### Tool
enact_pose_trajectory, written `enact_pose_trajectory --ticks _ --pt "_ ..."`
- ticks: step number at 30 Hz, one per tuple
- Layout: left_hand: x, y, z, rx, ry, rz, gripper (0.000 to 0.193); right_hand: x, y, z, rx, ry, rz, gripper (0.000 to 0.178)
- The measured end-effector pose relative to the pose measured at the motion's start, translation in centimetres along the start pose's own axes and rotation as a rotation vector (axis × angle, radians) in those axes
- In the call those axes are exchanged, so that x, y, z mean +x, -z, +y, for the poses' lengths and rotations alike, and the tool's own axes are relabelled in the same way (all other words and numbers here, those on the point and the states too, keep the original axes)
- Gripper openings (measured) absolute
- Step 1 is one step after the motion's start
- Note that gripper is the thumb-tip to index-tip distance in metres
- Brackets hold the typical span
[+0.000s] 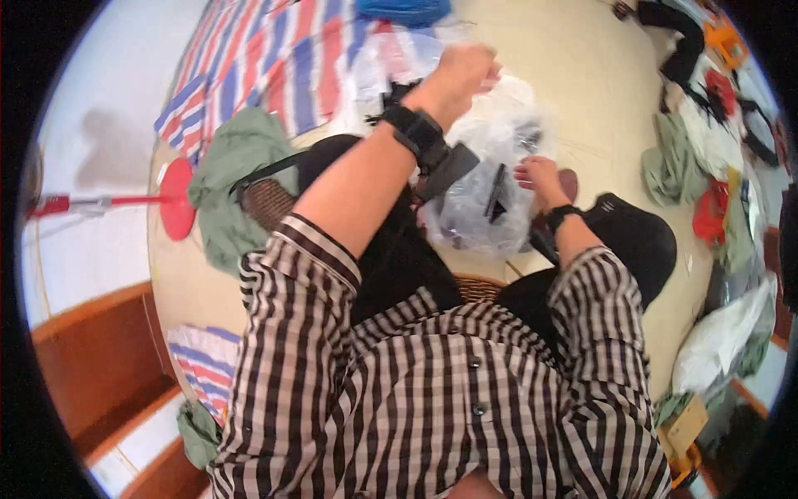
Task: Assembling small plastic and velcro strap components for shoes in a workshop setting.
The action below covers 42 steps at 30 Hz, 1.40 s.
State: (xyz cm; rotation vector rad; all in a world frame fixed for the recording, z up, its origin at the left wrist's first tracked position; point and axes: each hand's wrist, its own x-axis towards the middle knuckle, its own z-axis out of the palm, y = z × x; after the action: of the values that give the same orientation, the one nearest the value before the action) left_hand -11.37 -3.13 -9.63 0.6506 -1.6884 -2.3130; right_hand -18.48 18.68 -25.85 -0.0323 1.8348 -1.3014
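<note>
My left hand is stretched out beyond the clear plastic bag, over whitish plastic; motion smears its fingers, and I cannot make out anything in them. At the bag's right side is my right hand, its fingers bent but apart, close to or touching the plastic. Black pieces show in or on the bag. A dark grey flat piece lies at its left edge, below my left wrist. Both wrists wear black bands. More black strips lie on clear plastic beside the left wrist, partly hidden by it.
Striped red, white and blue sheeting covers the floor at far left, with a blue bag beyond. Green cloth lies near a red round base. Cloths and bags line the right side. A woven seat is beneath me.
</note>
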Motion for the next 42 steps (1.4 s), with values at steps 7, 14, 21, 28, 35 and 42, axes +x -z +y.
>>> enact_pose_trajectory --ticks 7,14,21,28,35,42 --pt "-12.3 15.6 10.5 0.131 -0.479 0.168 0.021 -4.0 2.3 -6.9 0.043 0.235 -0.124 0.028" --pt "-28.8 37.5 -10.3 0.377 0.123 1.033 0.013 -8.3 -0.2 -10.0 -0.078 0.265 -0.289 0.025" --pt "-28.1 37.5 -23.2 0.264 0.547 1.287 0.06 -9.1 0.7 -10.1 -0.128 0.235 -0.236 0.021" --pt "-25.8 38.1 -23.7 0.523 0.537 1.225 0.037 -12.6 1.0 -10.0 -0.201 0.203 -0.186 0.019" --pt "-26.4 37.8 -17.8 1.023 0.331 1.114 0.027 -14.2 1.7 -11.2 -0.157 0.268 -0.145 0.017" --pt "-26.7 28.6 -2.0 1.114 0.089 0.747 0.03 -18.9 -1.0 -13.0 -0.06 0.362 -0.279 0.016"
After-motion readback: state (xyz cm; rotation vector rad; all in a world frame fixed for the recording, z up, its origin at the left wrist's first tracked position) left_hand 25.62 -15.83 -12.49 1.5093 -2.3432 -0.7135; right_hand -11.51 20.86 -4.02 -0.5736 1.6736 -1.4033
